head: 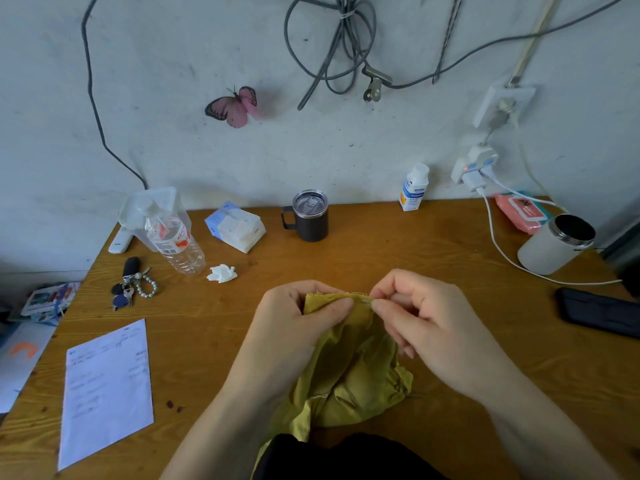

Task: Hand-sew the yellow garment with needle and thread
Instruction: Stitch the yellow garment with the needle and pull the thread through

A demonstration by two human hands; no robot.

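Here, needle and hem edge meet between the two hands.
The left hand (304, 327) grips the folded top edge of the yellow garment (353, 375) above the tabletop (381, 244), and the rest hangs toward the lap. The right hand (426, 317) is nearer the needle (365, 299); its fingers (379, 306) pinch it, long axis roughly sideways along the fold. The pull probably goes rightward. No thread can be made out.

wooden desk (381, 244), scuffed white wall (173, 81)

The needle (365, 299) barely shows; garment (349, 386) partly hidden under dark cloth (346, 455) at 6 o'clock; print on paper (107, 393), 8 o'clock, unreadable.
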